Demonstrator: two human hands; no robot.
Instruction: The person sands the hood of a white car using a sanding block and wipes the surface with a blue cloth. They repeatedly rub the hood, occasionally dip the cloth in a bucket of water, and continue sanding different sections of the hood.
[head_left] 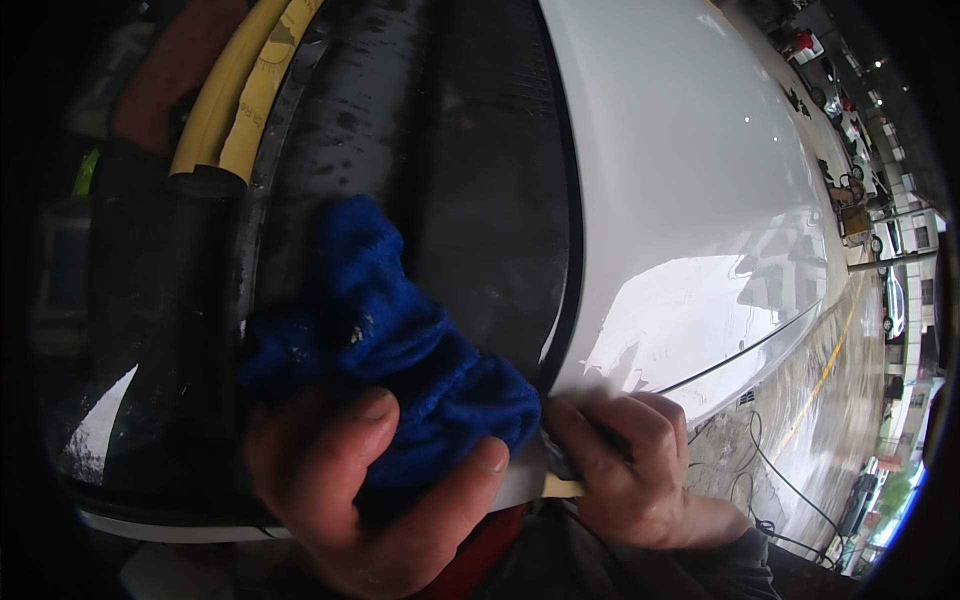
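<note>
My left hand (350, 520) grips a bunched blue fluffy cloth (425, 365), with two fingertips showing on its near side. The cloth lies against a wet, dark glass panel (480, 190) of a white vehicle. At the lower corner of the glass, beside its black edge, my right hand (635, 470) is closed with its fingers curled. A small dark thing and a pale yellow strip (562, 487) show next to its fingers; what it holds is mostly hidden.
A rolled yellow sheet (225, 120) lies along the left of the glass. The glossy white body panel (660, 190) curves away on the right. Beyond it, black cables (790, 485) run over a wet floor with a yellow line (830, 365), and other cars (890, 290) stand farther off.
</note>
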